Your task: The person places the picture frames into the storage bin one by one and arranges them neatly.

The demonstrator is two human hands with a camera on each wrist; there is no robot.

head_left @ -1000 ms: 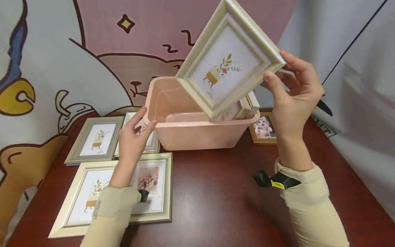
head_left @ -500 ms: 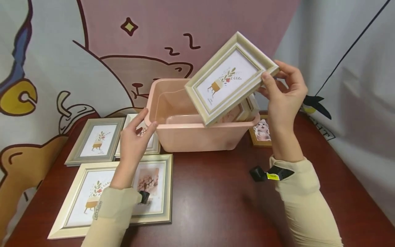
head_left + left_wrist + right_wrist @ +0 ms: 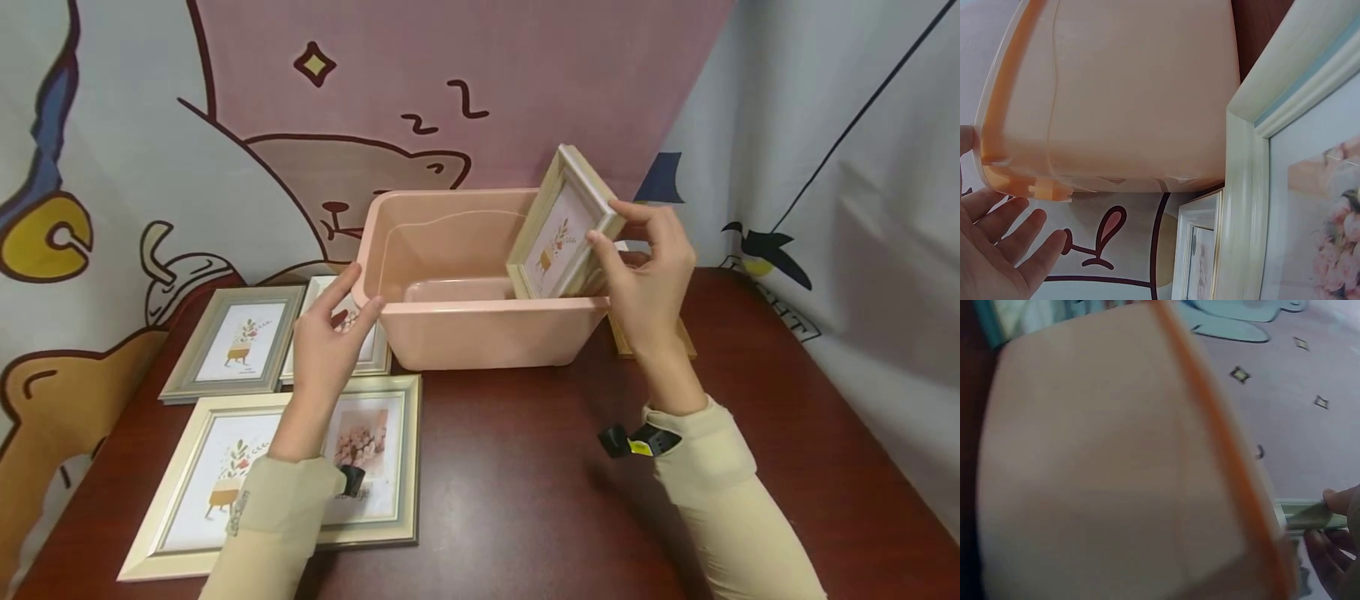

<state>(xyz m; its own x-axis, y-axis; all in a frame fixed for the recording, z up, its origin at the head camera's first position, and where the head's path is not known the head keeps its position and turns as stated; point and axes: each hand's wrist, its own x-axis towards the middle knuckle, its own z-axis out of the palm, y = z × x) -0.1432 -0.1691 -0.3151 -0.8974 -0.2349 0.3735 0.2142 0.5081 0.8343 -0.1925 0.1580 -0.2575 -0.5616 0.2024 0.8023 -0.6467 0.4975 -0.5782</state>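
My right hand (image 3: 651,271) pinches the right edge of a cream picture frame (image 3: 558,237) with a plant print, tilted, its lower end inside the right part of a pink plastic bin (image 3: 480,337). The right wrist view, blurred, has the hand (image 3: 1338,531) pinching the frame's edge (image 3: 1310,514) beyond the bin wall (image 3: 1097,456). My left hand (image 3: 327,342) touches the bin's left rim, thumb at the front corner and fingers at the side. In the left wrist view that hand (image 3: 1007,244) lies at the bin's rim with fingers spread. The frames in the bin's right end are mostly hidden.
Several picture frames lie on the table's left: a grey-green one (image 3: 281,304), a white one (image 3: 381,360), a large cream one (image 3: 176,442) and a large green-edged one (image 3: 408,458). A brown frame (image 3: 686,340) lies behind my right wrist. A printed cloth (image 3: 570,75) hangs behind.
My right hand has moved down and left, lowering the cream frame from above the bin into its right part and turning it steeper. My left hand has stayed on the rim.
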